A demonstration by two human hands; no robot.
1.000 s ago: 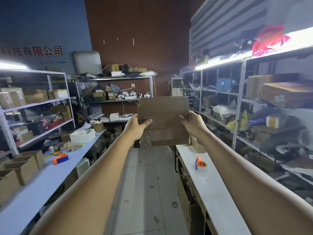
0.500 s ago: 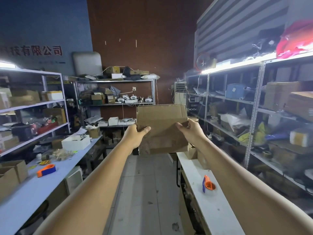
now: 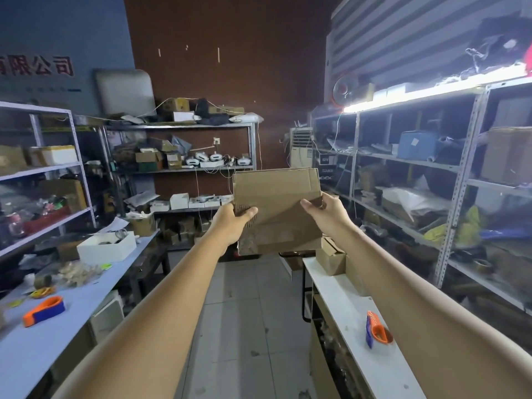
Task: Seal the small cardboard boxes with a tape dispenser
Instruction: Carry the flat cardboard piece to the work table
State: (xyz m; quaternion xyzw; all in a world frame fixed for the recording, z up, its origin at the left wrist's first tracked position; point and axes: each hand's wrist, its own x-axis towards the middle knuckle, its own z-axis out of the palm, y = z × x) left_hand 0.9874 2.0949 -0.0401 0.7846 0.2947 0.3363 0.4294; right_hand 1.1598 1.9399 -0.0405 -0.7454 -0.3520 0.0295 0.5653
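You're holding a flattened cardboard box (image 3: pixel 276 208) up in front of you with both arms stretched out, mid-frame, over the floor aisle and touching neither table. Your left hand (image 3: pixel 231 224) is gripping its 9 o'clock edge, thumb lying across the near face, fingers hidden behind. Your right hand (image 3: pixel 326 216) is pinching the 3 o'clock edge, thumb on the near face. The box is standing upright, tilted slightly, with one flap folding diagonally across the lower half.

At 4 o'clock an orange-and-blue tape dispenser (image 3: pixel 375 331) is lying on the white table (image 3: pixel 345 306), well apart from your hands. A small brown box (image 3: pixel 331 259) is sitting at that table's far end, just below the held box. At 8 o'clock a second dispenser (image 3: pixel 43 311) is lying on the left table (image 3: pixel 86 306), with a white open box (image 3: pixel 106 249) farther along it.
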